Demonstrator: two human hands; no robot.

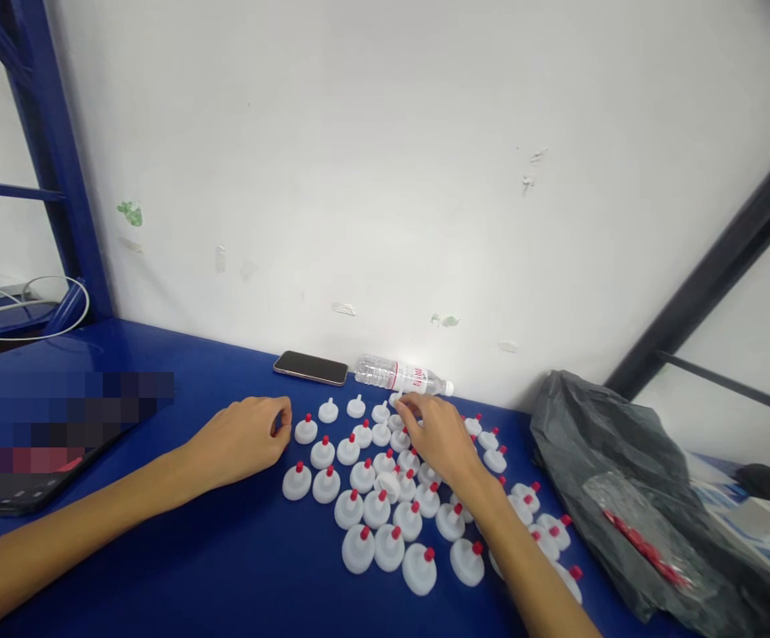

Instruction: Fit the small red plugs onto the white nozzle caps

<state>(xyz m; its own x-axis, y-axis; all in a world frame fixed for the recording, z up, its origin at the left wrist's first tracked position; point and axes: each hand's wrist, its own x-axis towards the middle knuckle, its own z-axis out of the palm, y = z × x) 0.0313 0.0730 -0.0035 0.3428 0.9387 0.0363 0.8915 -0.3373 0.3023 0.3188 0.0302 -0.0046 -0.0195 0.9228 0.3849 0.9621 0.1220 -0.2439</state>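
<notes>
My right hand reaches over the far part of a cluster of white nozzle caps, with thumb and finger closed on the tip of one white nozzle cap. My left hand is closed with its fingers curled, just left of a red-tipped nozzle cap; anything inside its fingers is hidden. Several caps in the cluster carry small red tips, like the front one. A few at the back have bare white spouts, such as this white cap. My right forearm covers part of the cluster.
A phone and a clear plastic bottle lie along the wall. On the right, a dark grey plastic bag bears a clear bag of small red tips. A partly blurred, dark keyed device lies on the blue table.
</notes>
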